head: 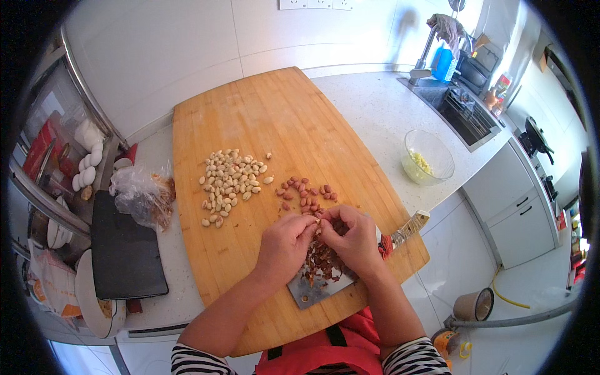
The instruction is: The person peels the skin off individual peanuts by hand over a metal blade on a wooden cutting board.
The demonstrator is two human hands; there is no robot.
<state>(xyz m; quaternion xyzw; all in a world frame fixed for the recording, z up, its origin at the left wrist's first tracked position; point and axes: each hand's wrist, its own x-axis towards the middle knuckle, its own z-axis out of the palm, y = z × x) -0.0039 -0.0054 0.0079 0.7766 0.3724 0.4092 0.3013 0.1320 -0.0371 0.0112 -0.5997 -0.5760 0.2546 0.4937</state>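
Observation:
Both my hands meet over the lower right of a wooden cutting board [262, 108]. My left hand [287, 243] and my right hand [350, 236] pinch a small peanut [318, 221] between their fingertips, partly hidden by the fingers. Below them, loose reddish peanut skins [323, 262] lie on the blade of a cleaver [311, 297], whose wrapped handle [407, 231] points to the right. Just beyond my hands is a small group of red-skinned peanuts [304, 192]. A larger pile of pale, peeled peanuts [232, 176] lies on the board's left part.
Right of the board, a glass bowl [440, 159] holds chopped pale yellow pieces, with a sink [461, 112] beyond it. At left are a crumpled plastic bag [140, 194], a black board [124, 253], a white dish [89, 295] and a metal rack [51, 215] with eggs [86, 176].

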